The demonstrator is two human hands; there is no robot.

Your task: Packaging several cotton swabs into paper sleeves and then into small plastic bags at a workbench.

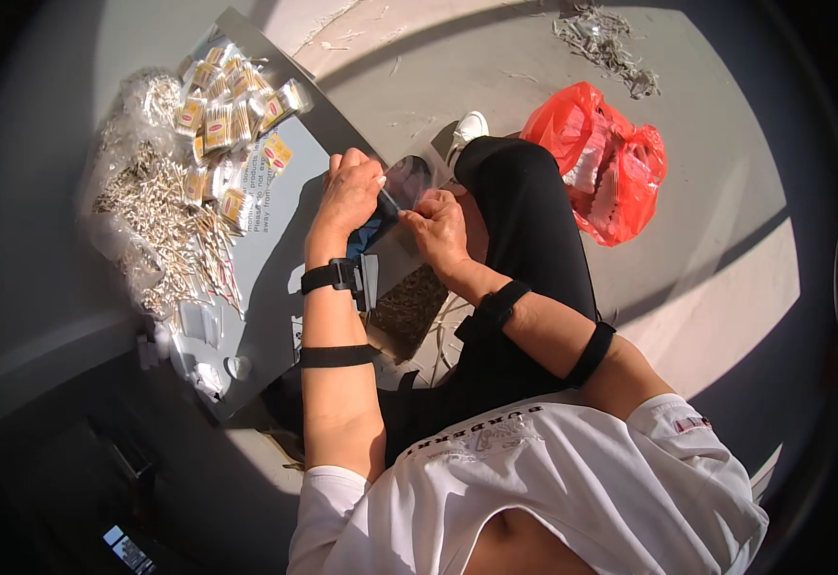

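Observation:
Over my lap, both hands pinch a clear plastic bag [417, 172]. My left hand [347, 199] is closed on its left edge, knuckles up. The fingertips of my right hand [440, 230] are closed on its near right side. Whether anything is inside the bag, I cannot tell. To the left, a big heap of loose cotton swabs [155, 225] spills from clear plastic onto the grey table [280, 264]. Several small packets of swabs [218, 126] with yellow labels are piled at the heap's far right.
A red plastic bag [638, 177] with pale contents stands on the floor to the right. Scraps [603, 43] lie farther back. An open box [407, 305] sits below my hands, beside my leg [534, 220]. Crumpled white pieces [208, 379] lie on the table's near corner.

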